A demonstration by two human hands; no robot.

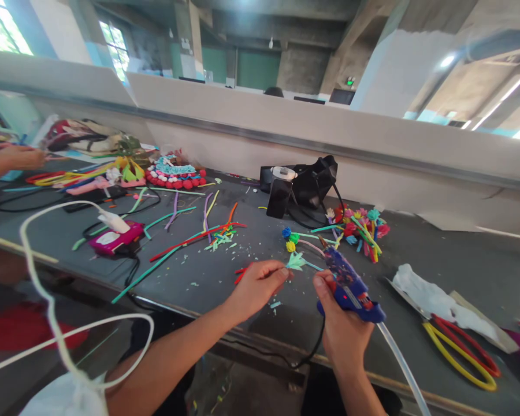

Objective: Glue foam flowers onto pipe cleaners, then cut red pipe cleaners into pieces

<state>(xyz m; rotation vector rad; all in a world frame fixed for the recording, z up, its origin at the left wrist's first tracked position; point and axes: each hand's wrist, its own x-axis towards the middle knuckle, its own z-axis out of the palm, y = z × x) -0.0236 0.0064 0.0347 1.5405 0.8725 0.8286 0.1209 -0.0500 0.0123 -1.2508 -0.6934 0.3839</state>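
Observation:
My left hand [264,283] pinches a pale green pipe-cleaner flower [295,262] between thumb and fingertips, held just above the dark table [225,277]. My right hand [346,323] is wrapped round the grip of a blue glue gun [351,289], its nozzle tilted up and to the left. A clear glue stick [403,361] sticks out of the gun's back end. Beyond the flower lie small pompom-like heads in blue, green and yellow [290,247] on pipe-cleaner stems. Cut green and orange bits [222,237] are scattered to the left.
A black bag [316,182] and a phone [279,198] stand by the partition. Pipe-cleaner flowers [368,222] are bunched right of them. A purple power strip [117,238] with a white cable sits left. Another person's hand [19,159] shows at far left.

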